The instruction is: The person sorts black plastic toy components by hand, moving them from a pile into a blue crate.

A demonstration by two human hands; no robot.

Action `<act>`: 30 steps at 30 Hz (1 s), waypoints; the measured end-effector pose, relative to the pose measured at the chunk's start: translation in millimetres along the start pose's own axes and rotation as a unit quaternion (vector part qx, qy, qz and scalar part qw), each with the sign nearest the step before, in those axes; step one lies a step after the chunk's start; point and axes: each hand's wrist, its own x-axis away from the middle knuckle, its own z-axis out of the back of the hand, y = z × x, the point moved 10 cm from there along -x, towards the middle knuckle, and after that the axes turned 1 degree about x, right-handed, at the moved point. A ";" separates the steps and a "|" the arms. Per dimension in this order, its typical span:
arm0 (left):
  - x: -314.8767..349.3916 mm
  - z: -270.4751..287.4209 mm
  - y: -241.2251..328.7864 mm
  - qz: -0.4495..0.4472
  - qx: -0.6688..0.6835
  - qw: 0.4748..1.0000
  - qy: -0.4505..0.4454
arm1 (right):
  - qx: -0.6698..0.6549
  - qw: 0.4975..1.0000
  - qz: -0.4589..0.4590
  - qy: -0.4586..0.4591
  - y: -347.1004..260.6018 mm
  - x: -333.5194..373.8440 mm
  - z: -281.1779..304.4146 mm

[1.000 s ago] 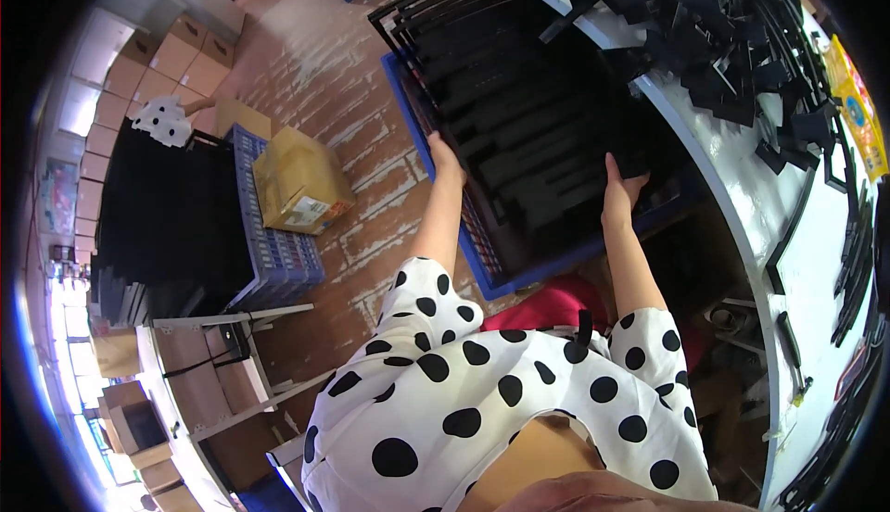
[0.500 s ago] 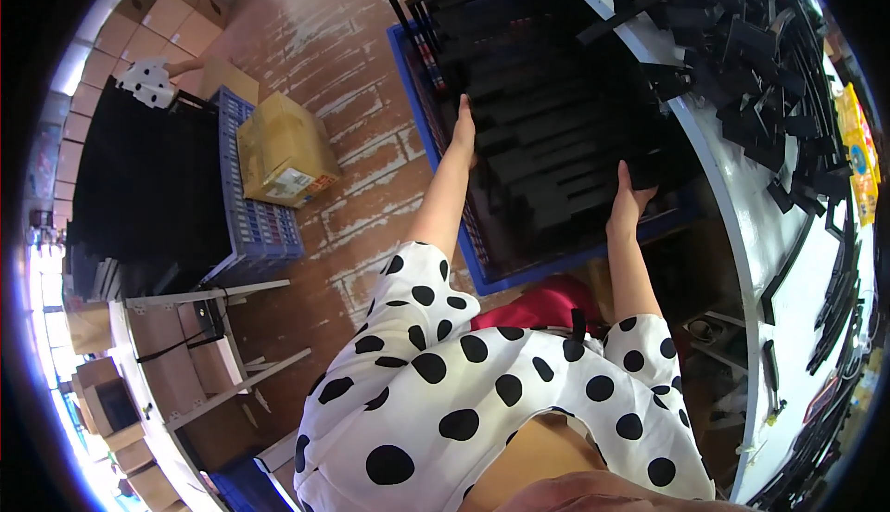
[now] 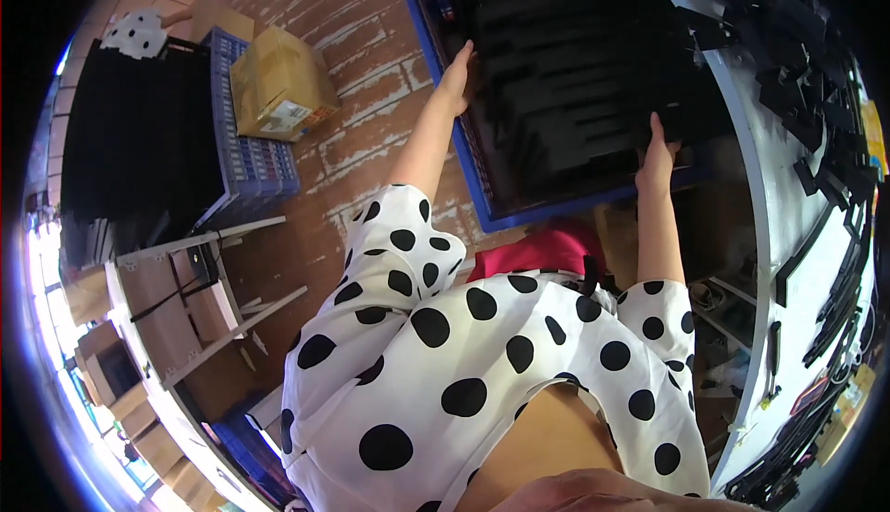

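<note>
**Head view: both your hands on a black tray stack**

Head camera looks down past your white dress with black dots, which fills the lower middle of the frame. Your left hand reaches to the upper middle, fingers stretched out flat against the left edge of the stack of black trays. Your right hand sits right of centre, fingers extended upward and pressed to the near right edge of the same stack; whether the thumb curls under it, you cannot tell from here. The stack rests in a blue crate on the brick floor, in the upper centre of the frame. Just right of it curves a white table strewn with black parts. At upper left, a cardboard box lies on a blue crate lid, beside a dark stack. A small wooden stool stands at middle left.
</note>
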 end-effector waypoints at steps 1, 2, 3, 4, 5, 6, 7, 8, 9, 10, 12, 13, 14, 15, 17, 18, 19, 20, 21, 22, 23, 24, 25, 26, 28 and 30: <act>-5.8 20.4 -5.0 -0.005 0.003 1.000 0.010 | -0.017 1.000 -0.021 -0.005 6.2 -5.2 2.1; -5.0 35.0 -8.2 -0.008 0.006 1.000 0.020 | -0.034 0.998 -0.043 -0.008 9.3 -3.7 -0.3; -1.5 48.9 -12.2 -0.009 0.006 1.000 0.023 | -0.028 0.998 -0.055 0.006 10.5 -0.6 2.3; 4.0 60.7 -21.9 0.005 -0.017 0.997 0.073 | -0.027 0.998 -0.053 0.012 6.3 0.3 10.7; 12.2 79.0 -29.0 0.015 -0.042 0.991 0.127 | -0.046 0.997 -0.064 -0.004 5.8 3.2 10.3; 18.4 84.5 -36.5 0.014 -0.045 0.991 0.125 | -0.065 0.995 -0.074 -0.020 6.2 5.6 9.9; 28.1 104.1 -42.5 0.006 -0.042 0.987 0.152 | -0.069 0.994 -0.075 -0.025 6.6 9.0 7.5; 36.0 108.8 -50.0 0.003 -0.040 0.984 0.172 | -0.066 0.994 -0.082 -0.016 9.3 9.5 14.2; 42.6 107.3 -60.4 0.003 -0.044 0.985 0.169 | -0.063 0.994 -0.088 -0.007 12.4 8.8 20.0; 54.0 100.4 -75.4 0.018 -0.045 0.982 0.181 | -0.065 0.994 -0.086 0.000 13.7 7.1 27.1; 72.9 95.7 -100.7 0.028 -0.050 0.979 0.195 | -0.058 0.994 -0.087 -0.013 19.9 8.2 29.3; 76.2 94.7 -105.4 -0.045 -0.027 0.984 0.168 | -0.062 0.994 -0.088 -0.017 23.4 10.6 26.9; 81.9 72.4 -104.3 -0.111 -0.002 0.985 0.132 | -0.064 0.995 -0.080 -0.015 24.7 10.8 32.5; 83.4 55.1 -112.8 -0.108 -0.004 0.986 0.126 | -0.066 0.995 -0.072 -0.013 24.2 10.3 38.9; 102.9 -2.7 -100.8 -0.074 0.038 0.989 0.126 | -0.061 0.996 -0.069 0.001 24.5 14.4 55.5; 97.9 -2.8 -96.9 -0.080 0.037 0.988 0.126 | -0.055 0.996 -0.068 0.002 22.0 20.1 56.1; 82.2 -2.2 -97.0 -0.068 0.112 0.986 0.106 | -0.058 0.996 -0.064 -0.003 19.4 25.9 55.4; 67.7 -5.5 -99.5 -0.054 0.186 0.978 0.083 | -0.043 0.997 -0.066 -0.023 18.4 32.4 55.2; 55.9 -7.9 -100.6 -0.058 0.186 0.977 0.081 | -0.027 0.996 -0.067 -0.043 17.5 39.0 55.5; 39.4 -22.8 -106.9 -0.051 0.198 0.978 0.032 | -0.029 0.997 -0.063 -0.043 17.2 43.4 60.7; 30.8 -42.5 -107.7 -0.043 0.208 0.977 -0.017 | -0.035 0.996 -0.065 -0.047 18.8 48.0 62.3; 26.6 -52.7 -112.2 -0.046 0.207 0.977 -0.021 | -0.040 0.996 -0.067 -0.052 22.0 51.0 63.5; 24.0 -65.2 -126.0 -0.025 0.155 0.987 -0.012 | -0.043 0.995 -0.058 -0.066 21.5 53.1 66.1; 23.8 -73.9 -134.4 -0.005 0.103 0.995 -0.001 | -0.044 0.996 -0.054 -0.064 21.3 51.2 69.1; 16.4 -80.5 -146.2 0.027 0.105 0.994 -0.031 | -0.016 0.996 -0.071 -0.050 30.4 52.9 74.7; 19.1 -75.4 -148.1 0.019 0.155 0.987 -0.038 | 0.005 0.997 -0.080 -0.022 25.2 58.9 76.2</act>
